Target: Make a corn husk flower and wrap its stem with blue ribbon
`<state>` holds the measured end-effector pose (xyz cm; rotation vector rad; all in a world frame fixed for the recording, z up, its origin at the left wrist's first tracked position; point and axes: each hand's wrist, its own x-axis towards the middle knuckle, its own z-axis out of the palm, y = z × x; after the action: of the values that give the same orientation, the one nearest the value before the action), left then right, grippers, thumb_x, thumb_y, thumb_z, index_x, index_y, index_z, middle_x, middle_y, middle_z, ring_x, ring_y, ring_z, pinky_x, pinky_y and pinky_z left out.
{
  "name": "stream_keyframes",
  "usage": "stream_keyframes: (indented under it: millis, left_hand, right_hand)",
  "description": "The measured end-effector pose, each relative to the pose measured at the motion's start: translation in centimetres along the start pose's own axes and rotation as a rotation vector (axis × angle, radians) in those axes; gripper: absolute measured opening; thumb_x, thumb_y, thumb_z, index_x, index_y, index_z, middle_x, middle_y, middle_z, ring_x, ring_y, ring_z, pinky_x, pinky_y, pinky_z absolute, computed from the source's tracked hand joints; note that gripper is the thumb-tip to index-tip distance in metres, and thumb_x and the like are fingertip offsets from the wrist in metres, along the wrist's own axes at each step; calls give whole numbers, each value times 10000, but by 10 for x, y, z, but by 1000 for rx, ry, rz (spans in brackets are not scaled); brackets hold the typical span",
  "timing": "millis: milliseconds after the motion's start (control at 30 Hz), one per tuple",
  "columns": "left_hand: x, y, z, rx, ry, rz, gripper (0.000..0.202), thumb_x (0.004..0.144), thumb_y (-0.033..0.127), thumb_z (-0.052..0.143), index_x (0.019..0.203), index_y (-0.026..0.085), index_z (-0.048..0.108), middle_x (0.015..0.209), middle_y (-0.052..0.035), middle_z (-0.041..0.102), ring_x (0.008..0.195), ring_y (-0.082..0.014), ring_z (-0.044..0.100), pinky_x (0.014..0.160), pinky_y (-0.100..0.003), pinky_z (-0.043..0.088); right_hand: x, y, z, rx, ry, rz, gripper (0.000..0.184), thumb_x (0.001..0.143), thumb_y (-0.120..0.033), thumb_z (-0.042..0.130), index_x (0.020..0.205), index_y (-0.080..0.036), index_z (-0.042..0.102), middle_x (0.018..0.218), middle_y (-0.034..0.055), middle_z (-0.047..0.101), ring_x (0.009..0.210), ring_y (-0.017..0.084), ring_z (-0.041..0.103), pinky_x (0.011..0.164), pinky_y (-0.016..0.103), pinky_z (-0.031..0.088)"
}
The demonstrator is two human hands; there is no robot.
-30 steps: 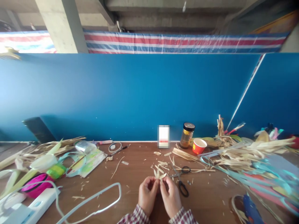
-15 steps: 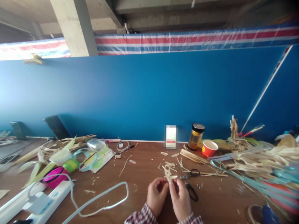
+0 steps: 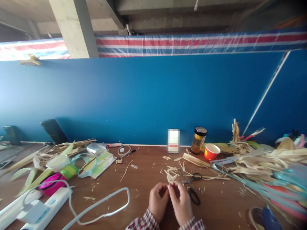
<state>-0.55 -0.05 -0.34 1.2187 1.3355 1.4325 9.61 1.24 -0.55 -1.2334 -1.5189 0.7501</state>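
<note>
My left hand point(image 3: 158, 200) and my right hand point(image 3: 180, 201) meet low in the middle of the view, above the brown table. Both are closed, with thumbs and fingertips pinched together around a small piece of pale dried corn husk point(image 3: 170, 178). Its thin ends stick out beyond my fingertips; the gripped part is hidden. Behind it lie loose husk scraps point(image 3: 173, 168), which blend with the held piece. Just right of my right hand, black-handled scissors point(image 3: 194, 195) rest on the table.
A jar with a dark lid point(image 3: 199, 140) and a red paper cup point(image 3: 211, 152) stand at the back. Dried husks point(image 3: 259, 159) heap up on the right. To the left are a white cable point(image 3: 107, 198), a power strip point(image 3: 48, 209) and a pink pouch point(image 3: 52, 183).
The view has shifted slightly, so most things sit a little farther left. My fingertips have drawn closer together, and less of the husk shows above them.
</note>
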Motion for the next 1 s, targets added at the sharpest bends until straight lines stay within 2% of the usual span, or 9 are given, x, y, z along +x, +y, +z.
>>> stream_keyframes:
  millis: [167, 367, 467, 533, 600, 667, 767, 900, 1000]
  left_hand:
    - [2, -4, -2, -18, -46, 11, 126, 726, 248, 571, 781, 143, 612, 739, -59, 662, 688, -179, 611, 653, -285, 481]
    - [3, -5, -2, -117, -137, -25, 164, 702, 248, 604, 833, 148, 603, 796, -64, 670, 732, -185, 624, 691, -293, 487]
    - [3, -4, -1, -150, -123, -30, 207, 680, 249, 629, 859, 149, 602, 808, -61, 665, 756, -184, 623, 725, -303, 489]
    - [3, -4, -2, -185, -74, -45, 243, 675, 269, 639, 882, 150, 590, 795, -51, 652, 716, -170, 615, 692, -296, 499]
    - [3, -5, -5, -225, 5, -87, 260, 682, 308, 636, 879, 150, 573, 737, -27, 625, 630, -144, 589, 596, -264, 498]
    - [5, -7, -8, -283, 111, -138, 275, 683, 348, 634, 859, 152, 556, 687, -5, 593, 561, -120, 554, 513, -232, 476]
    - [8, -11, -13, -367, 271, -149, 309, 669, 397, 635, 848, 164, 538, 686, 10, 569, 524, -104, 521, 485, -230, 463]
    - [10, -13, -18, -186, 392, -67, 366, 687, 471, 577, 904, 177, 549, 781, -19, 582, 605, -145, 544, 556, -287, 479]
    - [9, -11, -20, 94, 495, 84, 381, 751, 459, 492, 1005, 179, 536, 927, -58, 570, 798, -201, 556, 743, -361, 457]
  right_hand:
    - [-1, -10, -2, 7, 13, -21, 172, 809, -319, 501, 812, -167, 581, 790, 77, 642, 732, 194, 612, 668, 286, 496]
    - [2, -17, -3, 35, 100, -42, 124, 799, -259, 515, 743, -171, 582, 731, 53, 631, 681, 172, 598, 623, 254, 476]
    - [3, -16, -2, 54, 105, -30, 116, 803, -248, 502, 758, -173, 578, 738, 50, 636, 682, 170, 601, 630, 249, 471]
    - [3, -14, -2, 34, 115, -16, 122, 810, -250, 488, 769, -174, 574, 746, 51, 639, 692, 172, 603, 642, 252, 466]
    - [2, -11, -1, -4, 121, -7, 130, 816, -256, 477, 776, -175, 571, 745, 50, 639, 687, 171, 601, 639, 250, 459]
    - [0, -10, 0, -55, 105, -4, 135, 820, -256, 469, 777, -179, 570, 737, 45, 639, 663, 163, 598, 615, 239, 448]
    - [-3, -11, 0, -193, 42, -15, 129, 810, -232, 470, 748, -188, 573, 708, 32, 637, 633, 153, 589, 577, 222, 418]
    - [-7, -18, -1, -420, -63, -19, 99, 748, -162, 518, 702, -204, 596, 680, 9, 639, 624, 143, 582, 557, 212, 367]
    - [-9, -22, -1, -496, -117, 3, 83, 714, -162, 554, 676, -214, 608, 665, -4, 643, 629, 143, 587, 539, 210, 341]
